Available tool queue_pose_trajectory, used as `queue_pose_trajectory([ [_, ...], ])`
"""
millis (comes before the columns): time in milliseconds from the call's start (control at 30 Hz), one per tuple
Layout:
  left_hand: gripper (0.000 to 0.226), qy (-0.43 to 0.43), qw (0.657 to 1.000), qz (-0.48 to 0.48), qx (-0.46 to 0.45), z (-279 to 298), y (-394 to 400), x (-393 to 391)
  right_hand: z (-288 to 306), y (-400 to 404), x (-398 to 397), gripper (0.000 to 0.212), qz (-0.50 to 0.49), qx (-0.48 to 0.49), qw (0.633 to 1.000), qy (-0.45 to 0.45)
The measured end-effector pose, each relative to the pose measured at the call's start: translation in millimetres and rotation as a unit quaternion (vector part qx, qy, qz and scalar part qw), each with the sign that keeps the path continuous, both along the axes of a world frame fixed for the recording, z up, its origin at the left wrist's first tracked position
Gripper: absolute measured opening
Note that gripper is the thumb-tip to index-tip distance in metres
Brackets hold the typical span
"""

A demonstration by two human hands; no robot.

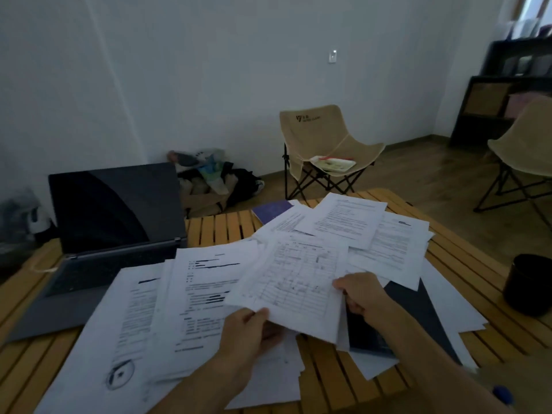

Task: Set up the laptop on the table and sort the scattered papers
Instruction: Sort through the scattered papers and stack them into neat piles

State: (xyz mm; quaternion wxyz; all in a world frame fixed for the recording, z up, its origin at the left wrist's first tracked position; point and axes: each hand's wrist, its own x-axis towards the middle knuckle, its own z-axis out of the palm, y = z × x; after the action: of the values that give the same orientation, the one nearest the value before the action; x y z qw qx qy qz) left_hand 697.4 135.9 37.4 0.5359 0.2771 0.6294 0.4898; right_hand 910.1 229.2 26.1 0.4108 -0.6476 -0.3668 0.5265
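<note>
Laptop [98, 234]: one, open on the left of the slatted wooden bench [221, 225]; we see a dark screen upright and the keyboard deck partly covered at its right edge by sheets.
Scattered papers [358, 222]: we cannot give an exact count; at least eight printed sheets overlap across the middle and right of the bench, some hanging past its near edge.
Held sheet [295, 276]: one form with a ruled grid, lifted above the pile, tilted, between both hands; further sheets may lie under it, we cannot tell.
Left hand [248, 333]: we see it pinch the near left corner of the held sheet, thumb on top, fingers curled beneath.
Right hand [358, 291]: we see it grip the right edge of the held sheet, fingers curled round the margin.
Dark folder [418, 309]: one, flat under the papers by the right forearm, mostly hidden.
Purple notebook [271, 210]: one, at the far edge of the bench, its near side under sheets.
Black cup [527, 283]: one, at the right edge of the bench, apart from the papers.
Folding chairs: two, beige; one [322, 144] by the far wall with a tray [333, 163] on its seat, one [525, 153] at the right, cut off by the frame.
Bags [209, 180]: a heap on the floor behind the laptop; number unclear.
Shelf unit [507, 94]: one, dark, far right.
</note>
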Motion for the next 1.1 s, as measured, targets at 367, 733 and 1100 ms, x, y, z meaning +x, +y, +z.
queue_pose_trajectory([
  [367,0.048,0.232,0.946,0.145,0.172,55.2,-39.7,-102.1,29.2,-3.3,-92.3,0.013,0.120,0.054,0.991,0.035],
  [733,0.032,0.170,0.982,0.040,-0.076,10.3,35.3,-165.1,-23.0,7.4,-126.5,0.046,0.188,0.082,0.878,-0.433],
  [1100,0.044,0.151,0.987,-0.003,-0.055,4.7,48.0,-146.5,-14.7,19.9,-120.8,0.036,0.172,0.027,0.952,-0.252],
])
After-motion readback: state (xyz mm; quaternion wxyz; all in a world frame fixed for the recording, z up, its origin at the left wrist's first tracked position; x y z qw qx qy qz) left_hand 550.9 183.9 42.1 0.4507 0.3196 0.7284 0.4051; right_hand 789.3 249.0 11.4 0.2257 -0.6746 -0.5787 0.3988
